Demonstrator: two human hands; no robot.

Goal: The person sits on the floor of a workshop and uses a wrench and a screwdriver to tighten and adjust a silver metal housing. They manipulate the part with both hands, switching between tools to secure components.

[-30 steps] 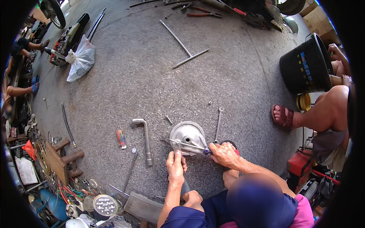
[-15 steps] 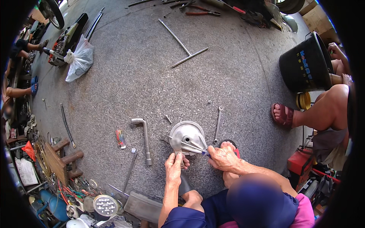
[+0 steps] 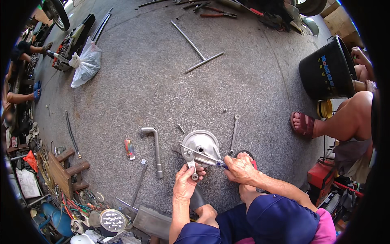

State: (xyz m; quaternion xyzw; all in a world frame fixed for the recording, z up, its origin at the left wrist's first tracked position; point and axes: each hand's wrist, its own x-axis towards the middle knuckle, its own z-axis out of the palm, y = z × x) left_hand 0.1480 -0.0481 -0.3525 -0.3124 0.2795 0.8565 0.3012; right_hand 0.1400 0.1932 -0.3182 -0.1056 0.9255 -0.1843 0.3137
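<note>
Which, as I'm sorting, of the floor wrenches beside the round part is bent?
The thick wrench, left of the round part; the slim wrench opposite is straight.

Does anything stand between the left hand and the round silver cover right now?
Yes: the grey metal lever in the left hand overlaps the lower-left of the round silver cover, and the shaft of the blue-handled tool in the right hand crosses there too.

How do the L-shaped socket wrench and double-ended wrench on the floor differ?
The L-shaped socket wrench bends at one end; the double-ended wrench is straight. The socket wrench looks thicker than the double-ended one. The socket wrench lies left of the brake plate, the double-ended one right. Both look metallic.
</note>
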